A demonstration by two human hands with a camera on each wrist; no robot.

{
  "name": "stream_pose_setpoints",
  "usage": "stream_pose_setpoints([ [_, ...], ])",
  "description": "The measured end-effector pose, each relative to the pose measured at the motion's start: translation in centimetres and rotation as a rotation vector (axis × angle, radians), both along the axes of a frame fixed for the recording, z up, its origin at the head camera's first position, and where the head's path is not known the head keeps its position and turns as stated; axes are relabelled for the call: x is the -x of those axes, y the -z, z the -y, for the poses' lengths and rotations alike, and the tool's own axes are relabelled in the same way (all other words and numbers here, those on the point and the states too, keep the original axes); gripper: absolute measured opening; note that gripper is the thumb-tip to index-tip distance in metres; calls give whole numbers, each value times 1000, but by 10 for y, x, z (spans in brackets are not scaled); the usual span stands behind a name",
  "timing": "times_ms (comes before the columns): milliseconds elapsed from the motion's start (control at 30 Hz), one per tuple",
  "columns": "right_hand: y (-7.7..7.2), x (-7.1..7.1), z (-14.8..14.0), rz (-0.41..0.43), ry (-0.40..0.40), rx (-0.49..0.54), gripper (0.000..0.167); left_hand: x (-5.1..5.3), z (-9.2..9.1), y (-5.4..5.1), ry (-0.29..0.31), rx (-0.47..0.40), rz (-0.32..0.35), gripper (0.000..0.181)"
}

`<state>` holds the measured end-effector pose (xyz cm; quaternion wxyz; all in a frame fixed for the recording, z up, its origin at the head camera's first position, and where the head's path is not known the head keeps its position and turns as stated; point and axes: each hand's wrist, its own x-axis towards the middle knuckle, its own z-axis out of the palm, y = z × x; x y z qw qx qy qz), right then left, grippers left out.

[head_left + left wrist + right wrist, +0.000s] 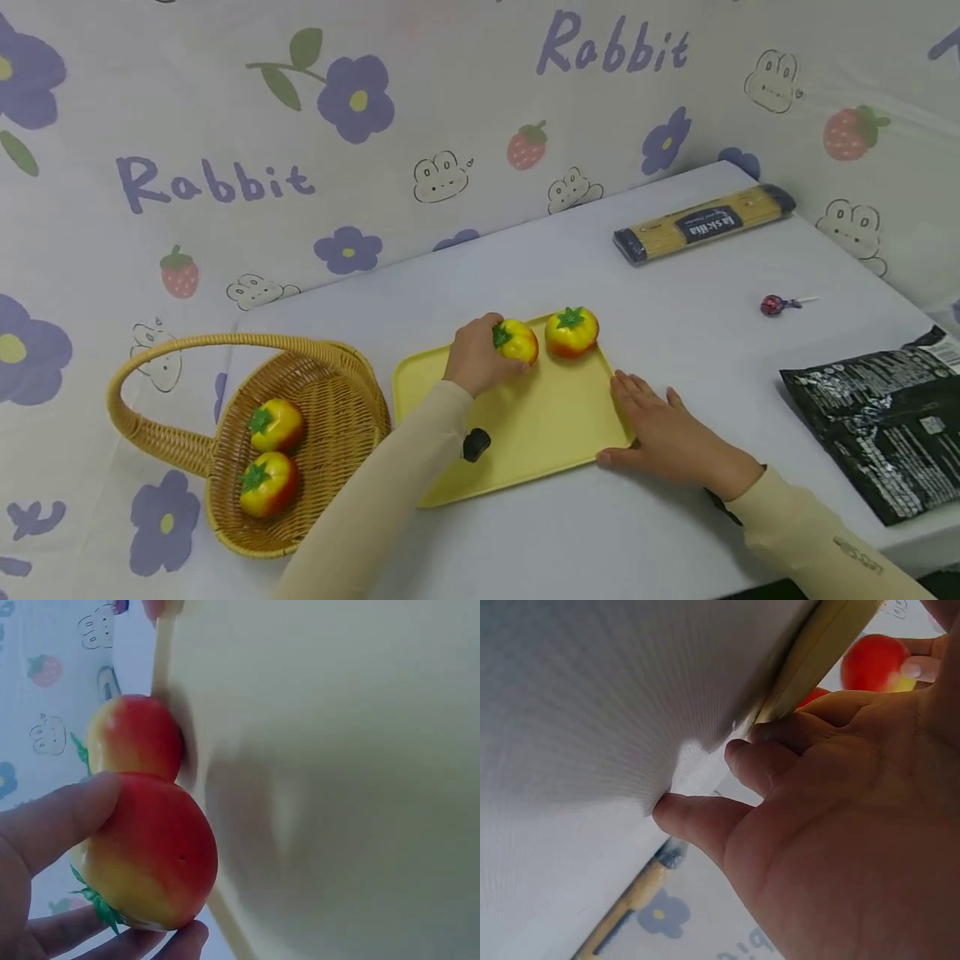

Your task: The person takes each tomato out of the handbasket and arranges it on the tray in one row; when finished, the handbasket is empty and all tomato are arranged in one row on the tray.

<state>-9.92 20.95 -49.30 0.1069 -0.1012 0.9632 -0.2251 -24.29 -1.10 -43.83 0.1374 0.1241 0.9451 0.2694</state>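
A beige sleeve (382,500) is lying nearest the camera, and its left hand (480,358) is pinching a red-and-yellow fruit (521,346) in a thumb-and-finger grip at twelve o'clock of the tray (558,417). A second fruit (572,335) is resting at one o'clock; around three, the right hand (670,435) is touching the edge, fingers extended. At nine, the basket (333,417) is holding two more fruit (279,425), so the sorting is looking about halfway, its direction being unclear.
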Motion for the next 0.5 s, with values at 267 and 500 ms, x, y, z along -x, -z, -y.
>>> stream_pose_setpoints([
  [267, 2, -2, -1, -4, -6, -3, 101, 5, -16, 8, -10, -12, 25, 77],
  [500, 2, 4, 12, 20, -28, 7, 103, 7, 1, 13, -31, 13, 37, 84],
])
